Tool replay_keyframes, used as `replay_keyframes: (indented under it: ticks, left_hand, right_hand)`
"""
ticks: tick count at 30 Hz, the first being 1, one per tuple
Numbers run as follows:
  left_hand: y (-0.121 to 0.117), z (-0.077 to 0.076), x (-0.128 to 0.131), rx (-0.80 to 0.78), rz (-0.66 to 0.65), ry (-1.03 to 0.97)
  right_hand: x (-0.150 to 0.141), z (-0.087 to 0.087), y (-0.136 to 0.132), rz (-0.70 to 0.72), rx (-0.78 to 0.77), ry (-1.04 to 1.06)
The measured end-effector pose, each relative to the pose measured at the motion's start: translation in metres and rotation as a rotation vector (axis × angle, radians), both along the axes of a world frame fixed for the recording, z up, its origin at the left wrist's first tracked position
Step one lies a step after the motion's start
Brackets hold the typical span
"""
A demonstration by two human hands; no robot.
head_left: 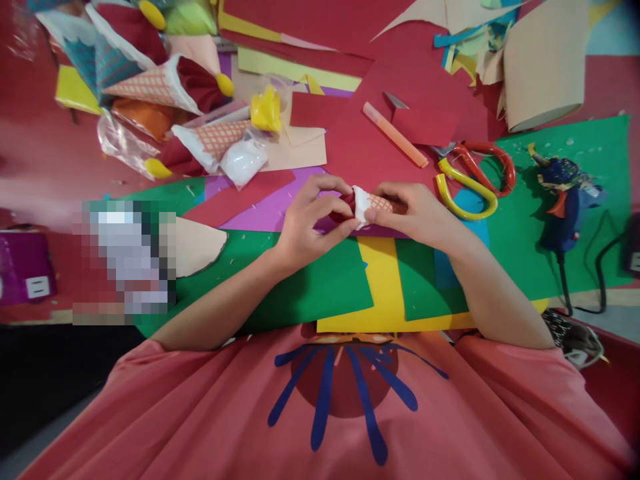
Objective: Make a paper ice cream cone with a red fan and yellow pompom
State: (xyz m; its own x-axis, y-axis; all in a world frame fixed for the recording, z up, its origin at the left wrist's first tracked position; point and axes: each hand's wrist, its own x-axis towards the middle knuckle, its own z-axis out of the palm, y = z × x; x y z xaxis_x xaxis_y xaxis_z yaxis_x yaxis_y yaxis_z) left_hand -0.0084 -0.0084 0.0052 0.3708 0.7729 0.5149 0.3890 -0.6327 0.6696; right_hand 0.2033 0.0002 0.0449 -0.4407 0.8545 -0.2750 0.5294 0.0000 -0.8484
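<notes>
Between my two hands is a small craft cone (381, 202), lying sideways. Its body has an orange lattice pattern, with a white rim and a dark red top. My right hand (417, 210) is closed round the patterned body, thumb on the near side. At the red end, my left hand (313, 223) pinches the red part and the edge of the white rim. Purple paper (260, 212) lies beneath the cone. Just right of my right hand are scissors with one yellow and one red handle (467, 205), their blades partly covered by red paper.
Similar finished-looking cones (155, 87) are piled at upper left, beside bags of white (245, 160) and yellow clay (266, 109). An orange marker (395, 133) lies ahead. At right, a blue glue gun (570, 213) trails its cord over green paper (520, 267). A beige paper roll (545, 67) stands behind.
</notes>
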Motion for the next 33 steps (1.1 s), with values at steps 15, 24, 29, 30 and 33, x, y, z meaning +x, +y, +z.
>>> replay_keyframes:
  ticks: [15, 24, 29, 30, 33]
  left_hand:
    - [0.005, -0.001, -0.004, -0.123, -0.012, -0.094]
    - [0.012, -0.001, -0.003, -0.305, 0.097, -0.443]
    - [0.019, -0.022, -0.006, -0.469, -0.089, -0.583]
    - [0.019, -0.024, -0.006, -0.497, -0.125, -0.593]
    - [0.016, -0.024, -0.003, -0.581, -0.156, -0.635]
  right_hand:
    - [0.004, 0.0, 0.005, 0.018, -0.096, 0.147]
    - [0.001, -0.001, 0.003, -0.245, -0.323, 0.373]
    - [-0.013, -0.01, -0.003, -0.348, -0.532, 0.684]
    - [-0.016, -0.011, -0.005, -0.334, -0.568, 0.725]
    - [-0.021, -0.013, -0.009, -0.25, -0.613, 0.74]
